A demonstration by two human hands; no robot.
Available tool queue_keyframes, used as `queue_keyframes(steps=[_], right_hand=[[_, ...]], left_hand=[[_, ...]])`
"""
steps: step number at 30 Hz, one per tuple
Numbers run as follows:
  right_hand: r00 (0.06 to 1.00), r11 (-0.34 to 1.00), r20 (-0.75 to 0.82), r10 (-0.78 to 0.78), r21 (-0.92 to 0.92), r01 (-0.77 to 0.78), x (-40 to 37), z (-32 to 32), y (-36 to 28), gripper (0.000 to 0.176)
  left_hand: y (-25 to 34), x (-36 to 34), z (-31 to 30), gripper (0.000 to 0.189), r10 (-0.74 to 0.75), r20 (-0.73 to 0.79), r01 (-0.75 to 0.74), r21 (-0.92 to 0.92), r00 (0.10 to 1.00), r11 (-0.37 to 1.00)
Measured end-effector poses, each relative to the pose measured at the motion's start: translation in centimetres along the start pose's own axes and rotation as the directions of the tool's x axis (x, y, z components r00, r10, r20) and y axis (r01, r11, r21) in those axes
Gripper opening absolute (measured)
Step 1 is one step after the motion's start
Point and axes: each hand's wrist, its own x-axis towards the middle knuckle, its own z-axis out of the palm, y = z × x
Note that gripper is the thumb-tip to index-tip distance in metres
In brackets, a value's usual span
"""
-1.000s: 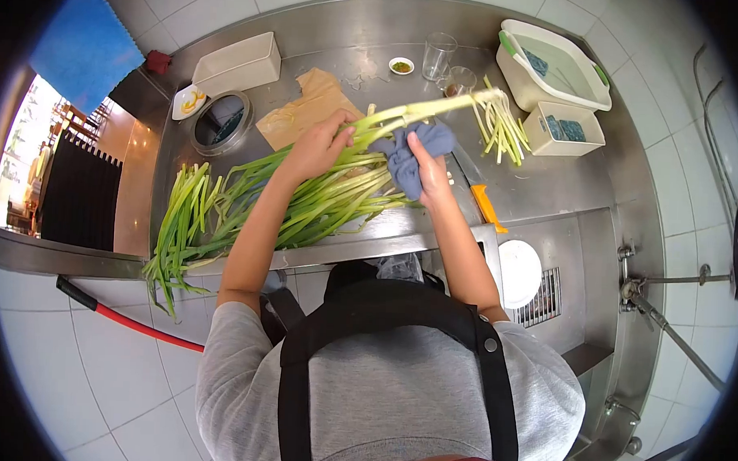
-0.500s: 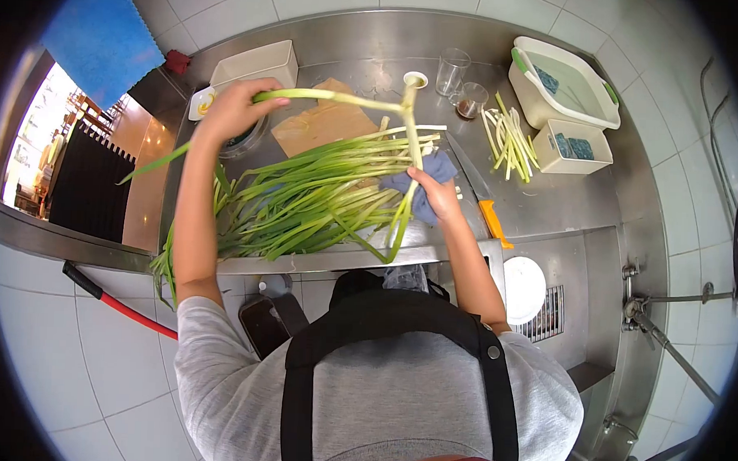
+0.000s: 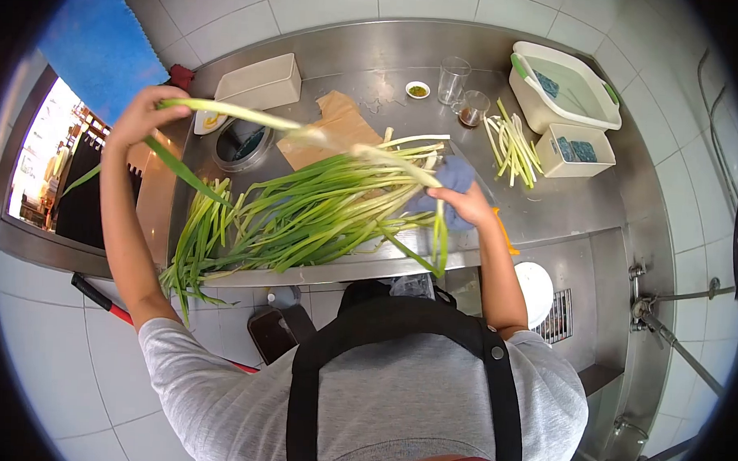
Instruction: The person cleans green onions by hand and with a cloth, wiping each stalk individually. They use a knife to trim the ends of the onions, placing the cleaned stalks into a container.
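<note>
Steel counter, crowded toward the back

I see a steel counter (image 3: 577,204) with a heap of long green stalks (image 3: 313,208) along its front edge. Behind lie brown paper (image 3: 337,116), a sauce dish (image 3: 409,89), a glass (image 3: 452,81) and a mug (image 3: 472,115). I have a long bin (image 3: 270,97) at left; at right, a shorter bunch (image 3: 512,146), a basin (image 3: 544,112) and a small bin (image 3: 581,170).

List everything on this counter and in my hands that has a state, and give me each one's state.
Left hand: closed on a green stalk
Right hand: closed on a pale stalk
Blue-gray cloth: crumpled
Long green onions: heaped, uncut-looking
Short stalks: loosely piled
Brown paper: creased
Tall glass: upright
Glass mug: upright, dark liquid inside
White tub: uncovered, liquid inside
</note>
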Motion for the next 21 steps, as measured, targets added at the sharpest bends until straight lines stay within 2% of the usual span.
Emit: queue_keyframes(steps=[2, 3, 5, 6, 8, 9, 11, 12, 13, 14, 16, 17, 18, 19, 20, 21], right_hand=[[0.988, 0.989, -0.144, 0.06, 0.141, -0.039, 0.1, -2.1, 1.6, 0.03], [0.989, 0.989, -0.138, 0.059, 0.141, -0.039, 0.0, -2.2, 1.3, 0.03], [0.977, 0.899, -0.18, 0.11, 0.437, -0.021, 0.1, -2.4, 0.4, 0.026], [0.978, 0.897, -0.173, 0.113, 0.44, -0.026, 0.4, -1.9, 0.4, 0.026], [0.991, 0.757, -0.087, 0.097, 0.653, -0.017, 1.9, -0.2, 0.1, 0.021], [0.991, 0.756, -0.087, 0.099, 0.654, -0.019, 2.5, 0.9, -0.4, 0.019], [0.964, 0.859, -0.061, 0.259, 0.471, -0.201, 3.9, 2.6, 1.0, 0.045], [0.94, 0.878, -0.038, 0.34, 0.37, -0.303, 4.7, 3.3, 2.4, 0.056], [0.916, 0.933, -0.191, 0.352, 0.147, -0.328, 3.8, 4.4, 0.5, 0.077], [0.917, 0.935, -0.195, 0.348, 0.148, -0.324, 3.9, 4.4, 1.8, 0.077], [0.857, 0.946, -0.434, 0.278, 0.277, -0.167, 4.7, 4.1, 5.4, 0.077], [0.932, 0.867, -0.299, 0.203, 0.498, -0.029, 3.0, 4.5, 2.4, 0.075], [0.932, 0.869, -0.305, 0.198, 0.495, -0.023, 2.3, 5.2, 0.9, 0.075], [0.957, 0.698, -0.271, 0.1, 0.705, 0.126, 1.8, 6.2, -0.2, 0.071], [0.964, 0.456, -0.265, -0.004, 0.858, 0.237, 1.2, 7.1, -1.6, 0.068], [0.964, 0.462, -0.254, -0.084, 0.847, 0.263, 0.5, 8.2, -4.0, 0.066]], left_hand=[[-2.1, -1.9, -3.7, 0.016, -0.285, -0.093, 0.285, -0.007, 0.954, 0.958], [-2.3, -2.4, -4.4, 0.022, -0.274, -0.107, 0.269, -0.062, 0.956, 0.961], [-3.2, -2.7, -3.9, 0.02, -0.279, -0.153, 0.268, -0.09, 0.948, 0.959], [-2.6, -2.6, -3.1, 0.019, -0.281, -0.19, 0.263, -0.117, 0.941, 0.958], [-0.4, -1.4, 0.4, 0.022, -0.26, -0.225, 0.238, -0.119, 0.939, 0.964], [0.4, -0.7, 2.1, 0.02, -0.298, -0.187, 0.265, -0.184, 0.936, 0.947], [1.1, 0.6, 5.9, 0.013, -0.191, -0.107, 0.156, -0.276, 0.976, 0.948], [2.4, 1.0, 7.9, 0.012, -0.228, -0.113, 0.176, -0.351, 0.967, 0.92], [3.1, 1.3, 9.5, 0.017, -0.179, -0.073, 0.142, -0.356, 0.981, 0.924], [5.5, 1.3, 10.7, 0.015, -0.214, -0.06, 0.181, -0.346, 0.975, 0.92], [7.0, 1.2, 13.6, 0.015, -0.235, -0.019, 0.207, -0.41, 0.972, 0.888], [6.8, 1.4, 15.6, 0.018, -0.216, -0.036, 0.175, -0.469, 0.976, 0.866], [8.3, 1.3, 16.7, 0.02, -0.275, -0.021, 0.242, -0.41, 0.961, 0.879], [9.6, 1.5, 18.0, 0.021, -0.264, -0.04, 0.233, -0.354, 0.964, 0.906], [10.0, 1.9, 20.3, 0.024, -0.15, -0.118, 0.102, -0.341, 0.982, 0.934], [9.5, 2.6, 23.4, 0.025, 0.036, -0.254, -0.104, -0.26, 0.967, 0.96]])
